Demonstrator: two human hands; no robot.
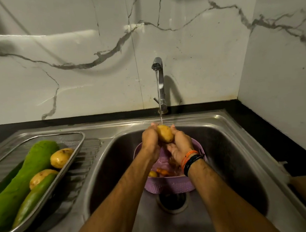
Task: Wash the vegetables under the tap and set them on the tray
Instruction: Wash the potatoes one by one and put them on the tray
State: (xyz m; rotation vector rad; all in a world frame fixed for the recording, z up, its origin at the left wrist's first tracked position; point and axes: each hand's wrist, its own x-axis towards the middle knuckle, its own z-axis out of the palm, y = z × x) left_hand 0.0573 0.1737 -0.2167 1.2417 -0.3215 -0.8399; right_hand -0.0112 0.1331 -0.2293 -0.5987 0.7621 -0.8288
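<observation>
Both hands, the left hand [150, 137] and right hand [180, 144], cup a wet potato [165, 133] under the tap [157, 64] water over the sink [223, 147], so it might slip down into the purple basket [169, 184] before reaching the tray [75, 150].

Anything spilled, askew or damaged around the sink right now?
Nothing stands out. Both hands, left hand and right hand, hold the potato under the tap stream, above the purple colander; washed vegetables lie inside the tray.
</observation>
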